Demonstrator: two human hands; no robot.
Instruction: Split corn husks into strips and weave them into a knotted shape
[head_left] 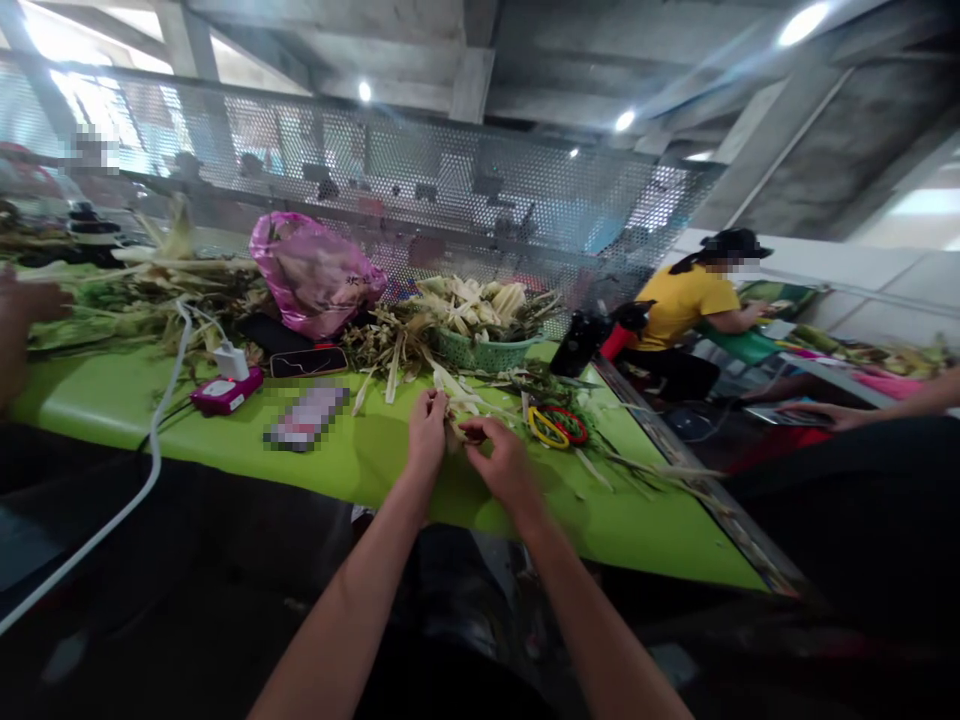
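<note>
In front of me, over the near part of the green table (292, 455), my left hand (428, 428) pinches a pale, husk-like plant piece (452, 432). My right hand (501, 462) is bent around the other side of the same piece, its thumb and fingertips at it. The exact kind of plant is too small to make out. Just beyond are loose pale strips (454, 385) and a green plastic basket (480, 352) heaped with pale plant pieces (480, 303). To the right of my right hand lie scissors with yellow and red handles (547, 428).
Left of my hands lie a phone (307, 415), a dark phone (309, 361) and a purple power socket (227, 391) with a white cable (157, 430). A pink plastic bag (315, 275) stands behind. Another person's hand (34, 300) is at far left; a yellow-shirted person (679, 305) sits right.
</note>
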